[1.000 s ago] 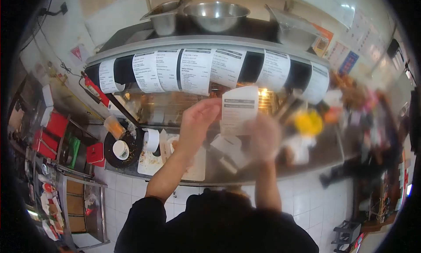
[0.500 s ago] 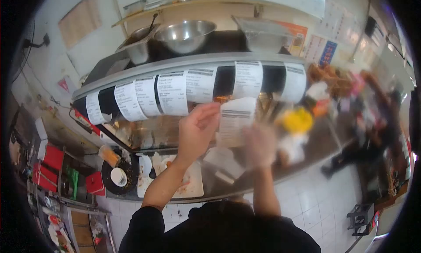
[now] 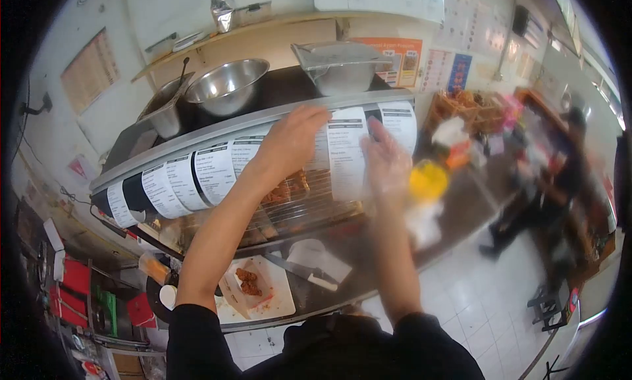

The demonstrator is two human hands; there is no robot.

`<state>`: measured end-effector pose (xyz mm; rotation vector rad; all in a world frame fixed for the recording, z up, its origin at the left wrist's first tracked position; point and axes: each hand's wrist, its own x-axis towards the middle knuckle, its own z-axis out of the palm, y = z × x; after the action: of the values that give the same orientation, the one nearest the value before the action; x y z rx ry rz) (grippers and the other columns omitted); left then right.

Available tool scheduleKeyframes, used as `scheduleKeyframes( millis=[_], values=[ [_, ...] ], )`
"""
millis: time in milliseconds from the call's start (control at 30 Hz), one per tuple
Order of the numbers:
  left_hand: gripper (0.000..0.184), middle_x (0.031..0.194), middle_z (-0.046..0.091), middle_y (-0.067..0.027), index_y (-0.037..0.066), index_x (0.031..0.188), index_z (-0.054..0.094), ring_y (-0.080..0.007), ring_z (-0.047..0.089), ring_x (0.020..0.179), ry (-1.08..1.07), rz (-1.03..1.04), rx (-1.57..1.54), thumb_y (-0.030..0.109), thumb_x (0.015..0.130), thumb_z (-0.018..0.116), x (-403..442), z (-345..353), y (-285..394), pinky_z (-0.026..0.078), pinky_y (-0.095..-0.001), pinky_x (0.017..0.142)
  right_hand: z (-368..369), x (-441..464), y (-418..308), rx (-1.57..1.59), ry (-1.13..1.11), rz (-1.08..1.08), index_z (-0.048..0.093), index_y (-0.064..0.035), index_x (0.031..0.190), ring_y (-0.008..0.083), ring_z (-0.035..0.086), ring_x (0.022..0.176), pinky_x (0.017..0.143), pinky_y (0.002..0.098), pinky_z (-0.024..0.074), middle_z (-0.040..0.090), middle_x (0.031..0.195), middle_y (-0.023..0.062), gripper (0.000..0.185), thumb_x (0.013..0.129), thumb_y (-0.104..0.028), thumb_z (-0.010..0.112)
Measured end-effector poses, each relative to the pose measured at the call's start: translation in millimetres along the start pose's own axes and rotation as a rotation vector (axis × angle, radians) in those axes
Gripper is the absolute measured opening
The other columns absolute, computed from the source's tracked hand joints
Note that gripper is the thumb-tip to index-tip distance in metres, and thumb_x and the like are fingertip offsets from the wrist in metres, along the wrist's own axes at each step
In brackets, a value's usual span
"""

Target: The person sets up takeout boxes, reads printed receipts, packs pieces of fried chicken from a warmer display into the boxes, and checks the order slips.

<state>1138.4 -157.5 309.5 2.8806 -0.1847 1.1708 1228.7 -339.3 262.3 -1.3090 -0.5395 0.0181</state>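
Observation:
Printed slips (image 3: pixel 212 169) hang in a row from the metal rail (image 3: pixel 191 137) of a warming cabinet. My left hand (image 3: pixel 289 141) is raised to the rail with its fingers closed; what they pinch, if anything, is hidden. A long white slip (image 3: pixel 347 157) hangs between my two hands. My right hand (image 3: pixel 387 161) is beside that slip's right edge, its fingertips near the rail, slightly blurred, and its grip is unclear. Fried pieces (image 3: pixel 283 191) show behind the cabinet's glass, below my left hand. An open paper box with fried food (image 3: pixel 249 282) sits on a white board (image 3: pixel 282 301).
A knife (image 3: pixel 309 273) lies on the counter beside a white paper (image 3: pixel 321 256). Metal bowl (image 3: pixel 228 87) and clear-lidded tub (image 3: pixel 342 67) stand on the cabinet. A yellow object (image 3: pixel 428 180) is at the right. Another person in dark clothes (image 3: pixel 546 202) stands far right.
Both hands have risen to the rail, and the slip held between them earlier is now up against the row. The view has shifted, showing the food box and the cabinet's fried pieces more fully.

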Motion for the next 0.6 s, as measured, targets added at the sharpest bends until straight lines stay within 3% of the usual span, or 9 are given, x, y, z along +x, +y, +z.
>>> scheduleKeyframes(
  millis=[67, 133, 200, 333, 400, 500, 600],
  values=[
    [0.036, 0.125, 0.06, -0.0171, -0.001, 0.113, 0.062, -0.0353, 0.055, 0.117, -0.012, -0.004, 0.008, -0.006, 0.079, 0.051, -1, -9, 9, 0.048, -0.0429, 0.097, 2, 2, -5, 0.122, 0.03, 0.034, 0.06, -0.0014, 0.13, 0.0122, 0.064, 0.099, 0.085, 0.0267, 0.0501, 0.071, 0.108, 0.0105, 0.043, 0.088, -0.003, 0.066],
    [0.034, 0.119, 0.062, -0.0165, -0.002, 0.11, 0.061, -0.0349, 0.057, 0.113, 0.009, 0.009, 0.033, -0.005, 0.078, 0.052, -4, -16, 11, 0.049, -0.0431, 0.095, -3, 8, -4, 0.02, 0.067, -0.023, 0.064, -0.0018, 0.125, 0.0134, 0.065, 0.099, 0.085, 0.0267, 0.0499, 0.072, 0.106, 0.0111, 0.038, 0.088, -0.004, 0.064],
    [0.042, 0.124, 0.061, -0.0175, 0.004, 0.121, 0.062, -0.0354, 0.057, 0.118, -0.116, -0.101, 0.061, -0.003, 0.081, 0.051, -1, -29, 16, 0.048, -0.0439, 0.1, -12, 23, 3, -0.107, 0.042, -0.038, 0.068, -0.0025, 0.119, 0.0157, 0.066, 0.098, 0.086, 0.0277, 0.0498, 0.072, 0.105, 0.0121, 0.033, 0.087, -0.007, 0.064],
    [0.041, 0.126, 0.061, -0.0171, 0.005, 0.12, 0.062, -0.0352, 0.057, 0.117, -0.161, -0.189, 0.118, -0.003, 0.081, 0.051, 19, -29, 34, 0.049, -0.0434, 0.099, -12, 36, 3, -0.107, 0.05, 0.008, 0.071, -0.0019, 0.114, 0.0181, 0.067, 0.096, 0.086, 0.0311, 0.0503, 0.072, 0.103, 0.0127, 0.029, 0.087, -0.011, 0.064],
    [0.042, 0.127, 0.06, -0.0171, 0.005, 0.121, 0.062, -0.0349, 0.056, 0.119, -0.119, -0.029, -0.092, -0.003, 0.081, 0.051, 33, -19, 36, 0.047, -0.043, 0.101, -12, 38, 1, -0.175, 0.075, 0.007, 0.071, -0.0024, 0.112, 0.0209, 0.068, 0.093, 0.085, 0.0339, 0.0507, 0.072, 0.099, 0.0144, 0.027, 0.088, -0.013, 0.063],
    [0.034, 0.12, 0.06, -0.0147, -0.002, 0.113, 0.061, -0.0323, 0.057, 0.112, -0.094, 0.073, -0.074, -0.001, 0.08, 0.055, 47, 3, 32, 0.05, -0.0415, 0.093, -14, 43, 1, -0.273, 0.062, -0.165, 0.071, -0.0027, 0.111, 0.0238, 0.068, 0.092, 0.085, 0.0349, 0.0508, 0.072, 0.1, 0.0169, 0.027, 0.089, -0.014, 0.061],
    [0.036, 0.121, 0.058, -0.0142, -0.003, 0.115, 0.06, -0.0317, 0.055, 0.113, -0.189, 0.1, -0.053, -0.002, 0.079, 0.055, 54, 14, 28, 0.049, -0.0403, 0.094, -13, 45, -1, -0.321, 0.11, -0.232, 0.071, -0.0033, 0.112, 0.0279, 0.068, 0.092, 0.085, 0.0362, 0.0509, 0.071, 0.1, 0.0198, 0.027, 0.089, -0.015, 0.061]
  ],
)
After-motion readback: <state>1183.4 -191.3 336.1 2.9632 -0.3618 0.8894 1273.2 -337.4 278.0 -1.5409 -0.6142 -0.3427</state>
